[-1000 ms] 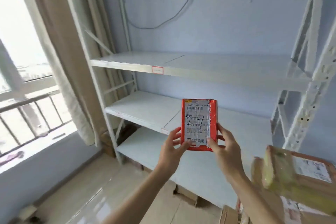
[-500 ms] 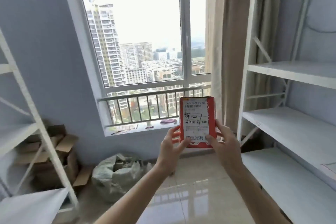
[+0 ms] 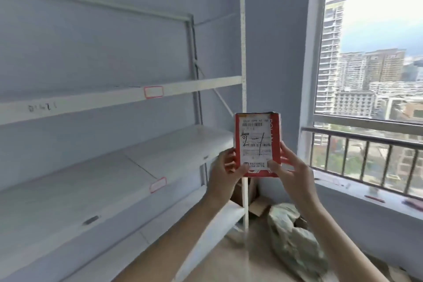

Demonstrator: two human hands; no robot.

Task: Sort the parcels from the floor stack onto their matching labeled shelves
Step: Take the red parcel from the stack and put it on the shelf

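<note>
A small red parcel (image 3: pixel 257 144) is held upright in front of the person, between both hands, with its white shipping sticker facing the camera. The sticker carries barcodes and a handwritten mark in black pen. The left hand (image 3: pixel 225 170) grips the parcel's lower left edge, fingers curled behind it and thumb on the front. The right hand (image 3: pixel 289 170) grips the lower right edge the same way, its thumb pressing the sticker's bottom corner.

Behind and to the left stands a white metal shelf rack (image 3: pixel 243 75). A red-bordered label (image 3: pixel 153 92) sits on the front rail of the upper shelf, and another label (image 3: pixel 158 184) on the shelf below. To the right is a window (image 3: pixel 318 57) with a railing. A crumpled bag (image 3: pixel 295 240) lies on the floor beneath it, near some cardboard.
</note>
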